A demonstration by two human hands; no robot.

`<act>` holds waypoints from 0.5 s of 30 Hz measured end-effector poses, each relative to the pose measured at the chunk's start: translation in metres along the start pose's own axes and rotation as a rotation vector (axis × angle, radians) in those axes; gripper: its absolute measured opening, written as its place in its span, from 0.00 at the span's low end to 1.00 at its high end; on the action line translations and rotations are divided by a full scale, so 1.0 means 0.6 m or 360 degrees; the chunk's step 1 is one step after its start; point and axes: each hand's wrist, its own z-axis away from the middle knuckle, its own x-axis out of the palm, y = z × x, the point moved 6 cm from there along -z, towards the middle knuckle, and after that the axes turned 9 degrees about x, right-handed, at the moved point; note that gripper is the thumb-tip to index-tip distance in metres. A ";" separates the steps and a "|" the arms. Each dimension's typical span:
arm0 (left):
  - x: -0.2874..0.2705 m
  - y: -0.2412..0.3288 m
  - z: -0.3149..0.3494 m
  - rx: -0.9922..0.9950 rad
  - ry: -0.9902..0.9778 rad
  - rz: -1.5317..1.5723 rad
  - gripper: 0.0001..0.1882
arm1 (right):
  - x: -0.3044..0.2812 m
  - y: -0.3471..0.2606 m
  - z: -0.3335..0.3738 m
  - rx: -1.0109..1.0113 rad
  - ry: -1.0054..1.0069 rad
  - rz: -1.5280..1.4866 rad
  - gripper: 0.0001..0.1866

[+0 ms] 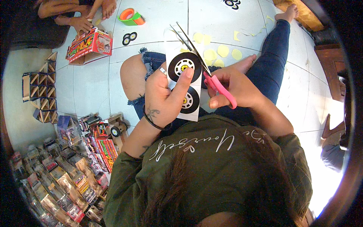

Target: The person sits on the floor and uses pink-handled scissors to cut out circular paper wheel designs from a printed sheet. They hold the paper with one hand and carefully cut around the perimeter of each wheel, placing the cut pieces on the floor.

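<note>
My left hand [165, 93] grips a white paper strip [193, 115] printed with two black wheel pictures, its thumb lying across the upper wheel [176, 64]. In my right hand [235, 87] is a pair of scissors with pink handles [224, 90]. The scissor blades [188, 41] stand apart at their tips and reach over the strip's upper right edge, beside the upper wheel. The strip is upright above my lap, and my left hand hides part of the lower wheel.
Yellow paper circles and scraps [223, 50] lie on the tiled floor [159, 19] beyond my hands. Farther left are cut wheel pictures [129, 38], an orange-green tape roll [131, 17], and another person's hands [82, 25] at a red box [99, 42]. Wrapped toy vehicles [56, 178] crowd the lower left.
</note>
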 end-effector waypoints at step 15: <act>-0.006 0.006 0.001 -0.0078 -0.0137 0.0057 0.08 | -0.006 -0.008 0.003 0.0112 -0.0071 0.0078 0.24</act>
